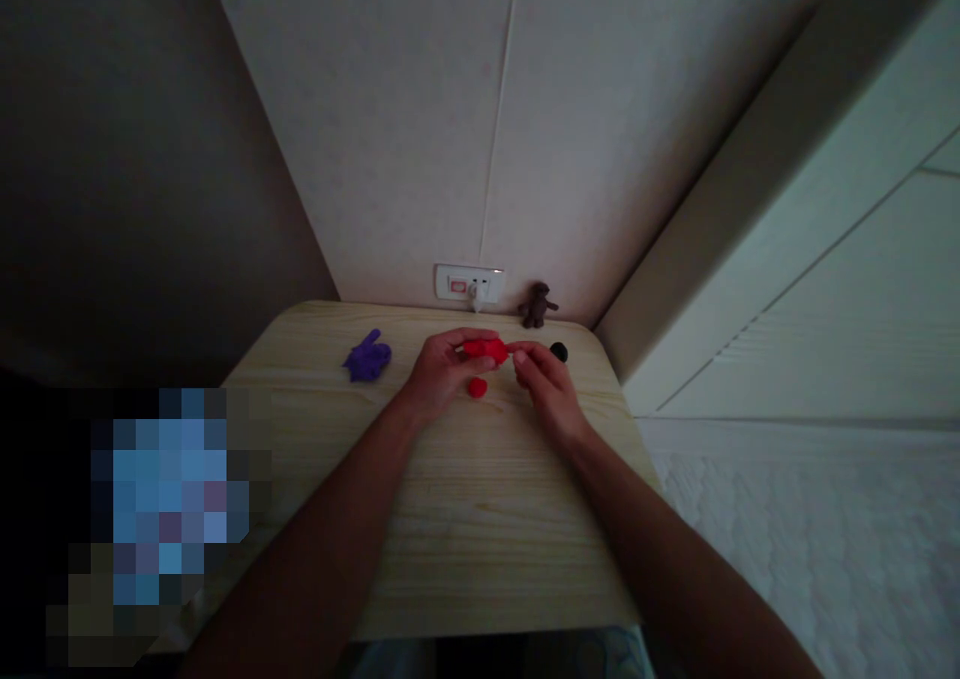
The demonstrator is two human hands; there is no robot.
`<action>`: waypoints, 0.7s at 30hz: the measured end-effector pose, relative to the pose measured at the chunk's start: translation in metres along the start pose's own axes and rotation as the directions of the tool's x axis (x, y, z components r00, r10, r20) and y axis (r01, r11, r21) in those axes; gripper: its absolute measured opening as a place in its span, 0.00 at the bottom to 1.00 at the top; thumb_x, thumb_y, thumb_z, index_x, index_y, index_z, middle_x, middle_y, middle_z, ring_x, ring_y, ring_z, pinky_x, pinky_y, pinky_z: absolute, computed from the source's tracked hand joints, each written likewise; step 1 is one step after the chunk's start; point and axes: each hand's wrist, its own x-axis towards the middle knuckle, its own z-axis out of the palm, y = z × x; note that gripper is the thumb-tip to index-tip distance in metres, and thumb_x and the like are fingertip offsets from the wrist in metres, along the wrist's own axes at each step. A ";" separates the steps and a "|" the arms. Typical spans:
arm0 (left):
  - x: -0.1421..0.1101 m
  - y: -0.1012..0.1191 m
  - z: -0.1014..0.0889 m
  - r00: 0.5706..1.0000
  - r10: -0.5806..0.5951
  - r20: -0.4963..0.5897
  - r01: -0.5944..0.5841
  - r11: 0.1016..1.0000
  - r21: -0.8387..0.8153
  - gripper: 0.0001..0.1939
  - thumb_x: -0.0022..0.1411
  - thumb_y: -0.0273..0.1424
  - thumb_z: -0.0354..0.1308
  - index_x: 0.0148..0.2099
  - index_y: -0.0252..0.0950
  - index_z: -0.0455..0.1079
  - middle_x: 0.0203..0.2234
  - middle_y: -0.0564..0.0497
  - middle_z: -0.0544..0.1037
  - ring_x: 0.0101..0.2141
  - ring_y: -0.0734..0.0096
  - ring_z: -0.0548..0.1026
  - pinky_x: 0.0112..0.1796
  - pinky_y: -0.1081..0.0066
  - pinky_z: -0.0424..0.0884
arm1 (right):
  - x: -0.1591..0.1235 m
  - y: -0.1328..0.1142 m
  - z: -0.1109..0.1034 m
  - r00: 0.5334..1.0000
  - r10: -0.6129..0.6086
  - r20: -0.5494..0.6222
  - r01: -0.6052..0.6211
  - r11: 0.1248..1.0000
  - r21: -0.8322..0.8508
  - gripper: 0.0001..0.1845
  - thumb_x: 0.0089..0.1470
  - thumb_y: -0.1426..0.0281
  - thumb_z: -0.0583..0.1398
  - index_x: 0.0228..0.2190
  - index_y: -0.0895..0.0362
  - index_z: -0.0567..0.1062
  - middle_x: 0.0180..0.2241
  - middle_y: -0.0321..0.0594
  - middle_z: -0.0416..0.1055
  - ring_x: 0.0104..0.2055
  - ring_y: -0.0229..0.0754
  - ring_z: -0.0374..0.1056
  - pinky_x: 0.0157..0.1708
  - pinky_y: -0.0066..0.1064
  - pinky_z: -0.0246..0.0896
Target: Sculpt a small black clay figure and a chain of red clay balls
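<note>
My left hand (437, 371) is closed around a red lump that looks like modelling clay (487, 350), its fingers behind and its thumb in front. My right hand (546, 384) is at the lump's right end, with the index fingertip against it. The thumb and the other fingers of that hand are curled together, and whether they pinch a small piece does not show. A small red ball (478, 388) lies on the wooden tabletop (480, 519) just below the held lump. Close behind my right hand sits a black round piece (559, 352), partly covered by it.
A purple clay-like lump (367, 357) with a raised stub lies at the left. A small dark brown figure (537, 305) stands at the back right by the wall. A plug sits in the wall socket (469, 284). A pale panelled cabinet (810, 289) borders the right side.
</note>
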 end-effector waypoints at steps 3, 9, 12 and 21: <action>-0.002 0.000 0.001 1.000 -0.014 0.007 0.013 0.998 0.064 0.22 0.44 0.30 0.79 0.44 0.34 0.83 0.36 0.45 0.86 0.34 0.65 0.83 0.31 0.71 0.78 | -0.003 -0.004 0.001 0.999 -0.036 -0.010 0.036 0.998 -0.053 0.18 0.53 0.52 0.70 0.37 0.52 0.81 0.31 0.37 0.77 0.30 0.40 0.66 0.30 0.32 0.61; -0.004 0.001 0.000 0.999 -0.006 0.046 0.001 0.993 0.116 0.21 0.46 0.32 0.78 0.45 0.35 0.84 0.35 0.46 0.85 0.30 0.69 0.81 0.25 0.74 0.75 | -0.004 -0.007 -0.001 0.999 -0.020 -0.041 0.014 0.991 -0.132 0.18 0.49 0.52 0.72 0.34 0.53 0.85 0.27 0.38 0.78 0.25 0.39 0.63 0.27 0.32 0.58; -0.005 0.003 0.002 0.997 -0.030 0.066 0.020 0.990 0.141 0.20 0.47 0.34 0.78 0.43 0.34 0.83 0.31 0.47 0.85 0.25 0.71 0.78 0.22 0.74 0.73 | -0.005 -0.006 -0.002 0.998 -0.009 -0.067 0.001 0.993 -0.119 0.17 0.47 0.53 0.73 0.31 0.54 0.85 0.25 0.38 0.78 0.24 0.39 0.63 0.24 0.31 0.57; -0.006 0.007 0.015 0.998 0.014 0.057 -0.026 0.979 0.203 0.13 0.47 0.34 0.75 0.34 0.34 0.80 0.23 0.52 0.80 0.19 0.76 0.72 0.20 0.76 0.67 | -0.004 -0.010 0.007 0.992 0.058 -0.116 -0.067 0.995 -0.070 0.11 0.42 0.61 0.70 0.21 0.55 0.79 0.19 0.36 0.72 0.21 0.36 0.60 0.21 0.29 0.53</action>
